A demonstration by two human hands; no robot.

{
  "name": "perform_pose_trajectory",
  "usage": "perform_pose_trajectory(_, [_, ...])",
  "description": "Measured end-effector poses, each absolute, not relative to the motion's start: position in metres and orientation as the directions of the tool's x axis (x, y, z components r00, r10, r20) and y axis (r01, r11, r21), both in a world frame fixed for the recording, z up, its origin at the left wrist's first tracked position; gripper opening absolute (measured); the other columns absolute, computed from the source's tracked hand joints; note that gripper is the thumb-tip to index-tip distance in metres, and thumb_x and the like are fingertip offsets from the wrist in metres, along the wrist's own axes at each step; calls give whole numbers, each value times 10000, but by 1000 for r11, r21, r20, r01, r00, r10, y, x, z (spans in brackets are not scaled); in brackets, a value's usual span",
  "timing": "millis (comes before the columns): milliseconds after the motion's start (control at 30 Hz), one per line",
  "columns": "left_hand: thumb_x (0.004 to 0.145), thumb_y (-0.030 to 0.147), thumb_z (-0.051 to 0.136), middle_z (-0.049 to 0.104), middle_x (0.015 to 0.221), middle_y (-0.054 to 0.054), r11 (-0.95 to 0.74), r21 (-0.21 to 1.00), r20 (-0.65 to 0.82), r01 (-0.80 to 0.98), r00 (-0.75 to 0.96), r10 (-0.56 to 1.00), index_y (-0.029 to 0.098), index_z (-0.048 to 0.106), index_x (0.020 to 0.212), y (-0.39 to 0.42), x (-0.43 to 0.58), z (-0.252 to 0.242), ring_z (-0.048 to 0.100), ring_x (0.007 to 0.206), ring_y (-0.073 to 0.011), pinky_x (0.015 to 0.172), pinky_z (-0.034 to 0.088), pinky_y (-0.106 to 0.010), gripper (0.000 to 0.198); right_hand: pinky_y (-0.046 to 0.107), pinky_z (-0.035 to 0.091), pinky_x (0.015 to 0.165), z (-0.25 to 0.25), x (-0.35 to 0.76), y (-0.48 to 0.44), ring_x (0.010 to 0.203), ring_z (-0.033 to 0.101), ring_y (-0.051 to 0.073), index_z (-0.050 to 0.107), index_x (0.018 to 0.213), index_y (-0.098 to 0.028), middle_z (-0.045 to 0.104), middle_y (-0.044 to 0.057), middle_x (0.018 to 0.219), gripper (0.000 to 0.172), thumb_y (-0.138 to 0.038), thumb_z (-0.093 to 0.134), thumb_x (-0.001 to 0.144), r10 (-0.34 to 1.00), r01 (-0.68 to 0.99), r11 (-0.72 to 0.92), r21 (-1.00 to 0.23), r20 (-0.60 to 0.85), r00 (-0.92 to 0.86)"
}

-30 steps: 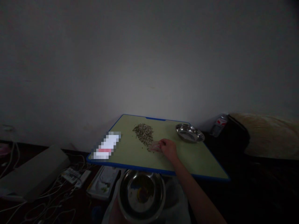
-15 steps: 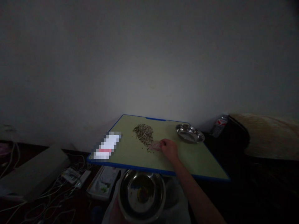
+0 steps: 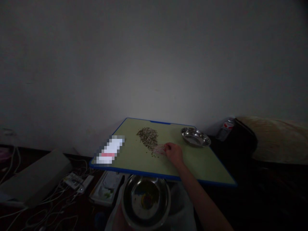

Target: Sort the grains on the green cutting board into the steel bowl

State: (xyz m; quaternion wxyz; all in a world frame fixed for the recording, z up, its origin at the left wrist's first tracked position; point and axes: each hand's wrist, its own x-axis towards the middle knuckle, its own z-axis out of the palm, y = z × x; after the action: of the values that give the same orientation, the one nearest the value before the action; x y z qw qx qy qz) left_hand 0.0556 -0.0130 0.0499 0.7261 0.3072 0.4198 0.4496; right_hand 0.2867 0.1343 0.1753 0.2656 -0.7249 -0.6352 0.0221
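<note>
My right hand (image 3: 174,153) is closed over the table, fingers pinched on a thin, see-through pinkish piece (image 3: 159,149) that looks like plastic; its exact kind is unclear. This piece lies against the lower right edge of a spread of small dark and pale grains (image 3: 148,137), with a few strays near it. Below the table's front edge, a steel bowl (image 3: 128,205) with dark greenish-brown contents (image 3: 149,194) sits over my lap. My left hand (image 3: 119,219) grips this bowl at its lower left side; its fingers are mostly hidden beneath. Another shiny steel bowl (image 3: 195,138) stands right of my right hand.
A pale green table (image 3: 130,157) with a blue rim stands against the wall. A blurred-out bright phone-like object (image 3: 109,151) lies at its left. On the floor at left are a grey box (image 3: 36,179), white cables and a white tray (image 3: 106,192). A plastic bottle (image 3: 225,128) stands at right.
</note>
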Motion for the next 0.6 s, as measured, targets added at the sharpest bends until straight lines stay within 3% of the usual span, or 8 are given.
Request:
perform_pose_trajectory(133, [724,883,507,803,1240,-138,480,680,-412,-555,253,876,301,680,1331,-14,50,37,611,1355,-430,1191,412,-649,859,251,454,740,175,287,134,875,740,201,827,992,-199,823,85,960,281,-218,546,998,934,904,-33,-426,310,180])
perform_pose_trajectory(333, [711,838,601,772,1326,-118,518,574,-437,-635,298,849,254,730,1267,-13,57,54,615,1350,-431,1222,395,-607,816,255,453,731,175,287,134,871,738,208,825,979,-196,820,86,933,280,-218,547,995,937,907,-28,-421,305,171])
perform_pose_trajectory(467, [719,839,588,791,1283,-115,470,654,-439,-592,209,874,302,736,1264,-14,60,65,558,1414,-420,1229,378,-617,779,254,454,740,176,287,133,881,741,209,822,998,-189,821,91,950,282,-216,541,1004,939,904,-27,-426,299,169])
perform_pose_trajectory(600, [723,839,582,824,1188,-113,431,698,-429,-572,149,891,318,798,1130,-16,61,62,609,1360,-422,1233,372,-612,696,251,455,751,177,286,133,887,741,204,822,1005,-194,822,90,959,280,-218,543,1008,938,903,-14,-429,308,161])
